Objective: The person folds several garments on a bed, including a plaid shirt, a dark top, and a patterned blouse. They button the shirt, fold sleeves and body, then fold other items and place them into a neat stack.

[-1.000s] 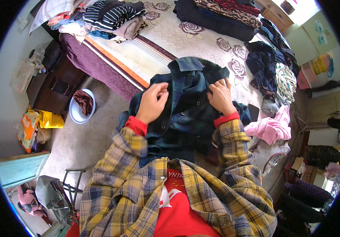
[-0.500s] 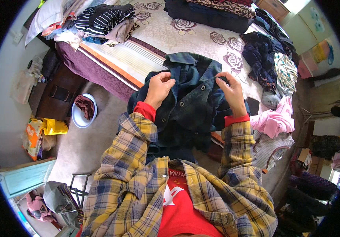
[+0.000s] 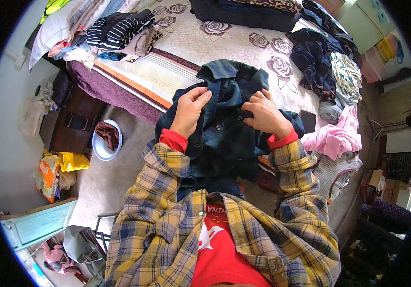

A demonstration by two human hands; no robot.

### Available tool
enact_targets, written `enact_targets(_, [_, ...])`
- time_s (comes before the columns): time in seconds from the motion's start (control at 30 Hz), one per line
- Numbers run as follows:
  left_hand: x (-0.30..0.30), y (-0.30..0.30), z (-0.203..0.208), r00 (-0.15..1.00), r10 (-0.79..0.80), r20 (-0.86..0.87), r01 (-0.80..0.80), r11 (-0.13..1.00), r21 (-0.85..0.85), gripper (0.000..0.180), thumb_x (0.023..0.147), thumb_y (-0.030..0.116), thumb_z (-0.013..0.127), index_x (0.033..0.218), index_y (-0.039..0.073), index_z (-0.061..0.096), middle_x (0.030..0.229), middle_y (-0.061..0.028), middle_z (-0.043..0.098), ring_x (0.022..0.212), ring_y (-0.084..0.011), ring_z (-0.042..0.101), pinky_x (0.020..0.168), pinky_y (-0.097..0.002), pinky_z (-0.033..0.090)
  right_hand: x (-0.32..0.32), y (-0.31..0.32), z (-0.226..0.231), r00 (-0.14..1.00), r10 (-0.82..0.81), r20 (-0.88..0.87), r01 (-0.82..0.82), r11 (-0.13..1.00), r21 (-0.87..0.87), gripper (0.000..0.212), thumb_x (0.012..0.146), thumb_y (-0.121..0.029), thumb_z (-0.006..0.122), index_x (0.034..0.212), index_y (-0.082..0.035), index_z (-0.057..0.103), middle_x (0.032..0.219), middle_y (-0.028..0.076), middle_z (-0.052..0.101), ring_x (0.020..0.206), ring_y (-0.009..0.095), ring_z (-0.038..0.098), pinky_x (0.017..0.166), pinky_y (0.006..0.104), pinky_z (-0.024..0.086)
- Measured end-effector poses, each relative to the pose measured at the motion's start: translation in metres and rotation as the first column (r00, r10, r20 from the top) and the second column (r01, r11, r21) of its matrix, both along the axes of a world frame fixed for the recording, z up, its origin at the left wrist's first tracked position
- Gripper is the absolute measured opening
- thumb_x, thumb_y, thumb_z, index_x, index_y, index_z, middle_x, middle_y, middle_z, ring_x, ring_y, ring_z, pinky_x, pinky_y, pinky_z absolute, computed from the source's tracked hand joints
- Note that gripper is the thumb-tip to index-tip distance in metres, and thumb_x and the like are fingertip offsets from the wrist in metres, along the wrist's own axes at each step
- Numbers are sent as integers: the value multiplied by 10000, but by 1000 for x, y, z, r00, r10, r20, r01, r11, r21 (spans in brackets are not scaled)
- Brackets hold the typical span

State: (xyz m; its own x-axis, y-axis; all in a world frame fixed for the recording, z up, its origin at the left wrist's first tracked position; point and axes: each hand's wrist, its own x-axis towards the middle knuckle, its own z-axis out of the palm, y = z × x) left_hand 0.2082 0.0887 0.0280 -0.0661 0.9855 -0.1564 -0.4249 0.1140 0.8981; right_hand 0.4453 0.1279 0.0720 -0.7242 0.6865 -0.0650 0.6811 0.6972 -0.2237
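Note:
A dark green and navy checked shirt (image 3: pixel 229 138) with a collar and pale buttons hangs over the bed's near edge, its collar away from me. My left hand (image 3: pixel 191 111) pinches the shirt's left front edge, thumb against fingers, below the collar. On the other side, my right hand (image 3: pixel 266 114) is closed on the right front edge near a button, its fingers curled with the knuckles up. The front lies partly parted between my hands. The cloth inside my right fingers is mostly hidden.
The bed (image 3: pixel 177 67) has a rose-patterned sheet. Clothes (image 3: pixel 119 36) are piled at its far left, folded dark clothes (image 3: pixel 248 19) at the back. A phone (image 3: pixel 308 120) and pink garment (image 3: pixel 334 138) lie right. A basin (image 3: pixel 106 150) with brown cloth stands on the floor.
My right hand has moved inward and slightly down along the shirt's front edge, turning knuckles up. My left hand keeps its pinch. The phone beside the shirt now shows more.

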Motion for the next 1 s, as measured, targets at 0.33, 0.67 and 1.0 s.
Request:
enact_targets(0.33, [8, -1, 8, 992, 19, 121, -22, 999, 25, 123, 927, 63, 612, 1030, -3, 616, 939, 1, 619, 858, -61, 568, 785, -191, 454, -2, -5, -1, 814, -142, -563, -71, 938, -339, 147, 810, -95, 642, 939, -26, 626, 808, 50, 598, 783, 194, 574, 722, 281, 438])
enact_targets(0.67, [15, -2, 18, 932, -129, 339, 146, 989, -24, 56, 937, 84, 597, 981, 50, 606, 880, 24, 602, 800, -51, 569, 742, -193, 457, 2, -11, 10, 715, -497, -491, -139, 588, -797, 154, 871, -96, 611, 1000, -12, 614, 818, -39, 545, 768, 31, 488, 655, 173, 394])
enact_targets(1.0, [34, -16, 20, 957, -144, -252, 178, 977, 118, 115, 916, 82, 635, 958, -23, 621, 865, 15, 606, 786, -46, 526, 692, -198, 444, -9, -13, -12, 444, -570, -692, -238, 669, -704, 350, 854, 3, 664, 1172, -34, 522, 950, -19, 585, 848, 43, 543, 766, 181, 451])
